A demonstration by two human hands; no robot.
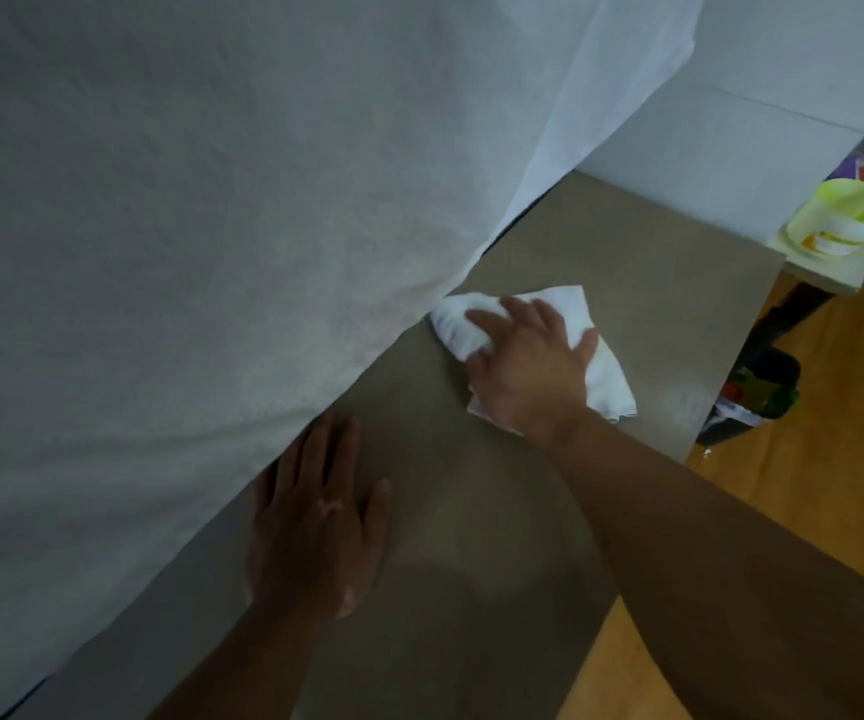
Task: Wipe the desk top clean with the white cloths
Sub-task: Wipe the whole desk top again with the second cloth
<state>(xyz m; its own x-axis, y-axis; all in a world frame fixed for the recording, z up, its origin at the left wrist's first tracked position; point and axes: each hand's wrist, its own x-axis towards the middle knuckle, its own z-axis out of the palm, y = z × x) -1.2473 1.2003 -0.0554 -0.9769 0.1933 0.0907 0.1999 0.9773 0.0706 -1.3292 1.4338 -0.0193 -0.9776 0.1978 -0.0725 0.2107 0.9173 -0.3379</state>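
1. Near the far middle of the desk top (pixel 471 517), the right hand (pixel 528 368) lies on the white cloth (pixel 607 379). Its fingers are bent over the cloth's bunched end and its thumb is spread across the flatter part. The blur makes it hard to be sure, but it looks like a clasp rather than a flat press.
2. The cloth rests on the grey-brown surface, its bunched end touching the hem of a large white sheet (pixel 186 226).
3. The left hand (pixel 315 517) lies flat and relaxed on the desk nearer the person, holding nothing, its fingertips at the sheet's edge.
4. The sheet covers the whole left of the view.
5. At the far right a yellow-green cup (pixel 843 218) stands on a pale ledge (pixel 809 270).
6. A dark bin (pixel 757 402) sits on the wooden floor (pixel 835 433) beside the desk's right edge.
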